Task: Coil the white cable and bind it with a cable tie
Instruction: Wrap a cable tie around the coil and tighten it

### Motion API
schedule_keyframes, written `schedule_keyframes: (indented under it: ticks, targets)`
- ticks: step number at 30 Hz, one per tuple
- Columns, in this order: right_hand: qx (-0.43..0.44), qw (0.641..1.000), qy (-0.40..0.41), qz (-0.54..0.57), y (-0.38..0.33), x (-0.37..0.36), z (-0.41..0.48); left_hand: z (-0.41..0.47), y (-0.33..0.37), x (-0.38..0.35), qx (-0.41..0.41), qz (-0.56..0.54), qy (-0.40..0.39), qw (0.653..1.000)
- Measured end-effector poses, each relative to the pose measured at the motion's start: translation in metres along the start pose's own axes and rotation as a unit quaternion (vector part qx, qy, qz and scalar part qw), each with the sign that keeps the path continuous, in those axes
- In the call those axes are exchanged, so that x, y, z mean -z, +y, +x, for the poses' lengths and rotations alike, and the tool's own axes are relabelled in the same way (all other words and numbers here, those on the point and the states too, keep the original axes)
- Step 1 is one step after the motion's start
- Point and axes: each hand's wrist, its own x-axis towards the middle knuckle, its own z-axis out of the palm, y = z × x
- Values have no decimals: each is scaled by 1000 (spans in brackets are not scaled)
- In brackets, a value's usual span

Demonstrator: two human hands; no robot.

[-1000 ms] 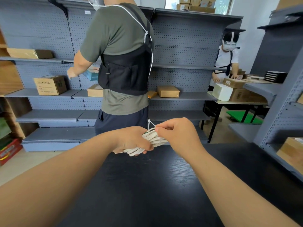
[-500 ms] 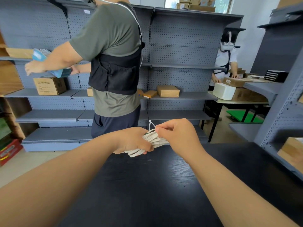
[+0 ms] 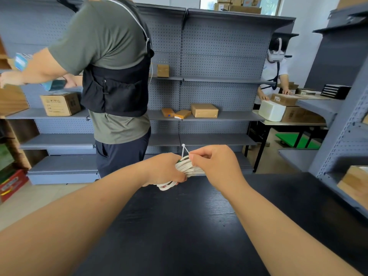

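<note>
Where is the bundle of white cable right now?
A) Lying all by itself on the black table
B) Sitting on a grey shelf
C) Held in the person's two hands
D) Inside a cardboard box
C: the left hand grips the coiled white cable and the right hand pinches the cable tie on it, above the black table.

Black wood-grain tabletop (image 3: pixel 189 236): open surface between the two forearms and out to either side. The middle of the far edge is taken up by the left hand (image 3: pixel 165 169) gripping a coiled white cable (image 3: pixel 188 168) and the right hand (image 3: pixel 216 166) pinching a thin white cable tie (image 3: pixel 182 150). Just beyond, left of centre, a person in olive T-shirt and black vest (image 3: pixel 117 80) blocks the way. Open gap to that person's right, back to grey pegboard shelving (image 3: pixel 221 62). Grey metal rack (image 3: pixel 344 124) hems the right side.
</note>
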Motion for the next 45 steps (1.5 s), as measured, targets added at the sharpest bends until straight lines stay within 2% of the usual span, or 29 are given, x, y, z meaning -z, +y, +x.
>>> schedule_keyframes:
  ticks: [16, 24, 30, 45]
  targets:
    - [-59, 997, -41, 27, 2, 2, -2, 1, 1, -3, -6, 148, 23, 989]
    - [-70, 994, -75, 43, -2, 5, -3, 0, -2, -7, -10, 162, 28, 986]
    - [-40, 994, -90, 41, -2, 6, -4, -1, -2, -13, -11, 169, 32, 985]
    - [-41, 994, -75, 72, 2, 4, -3, 3, -7, -14, -8, 162, 29, 986]
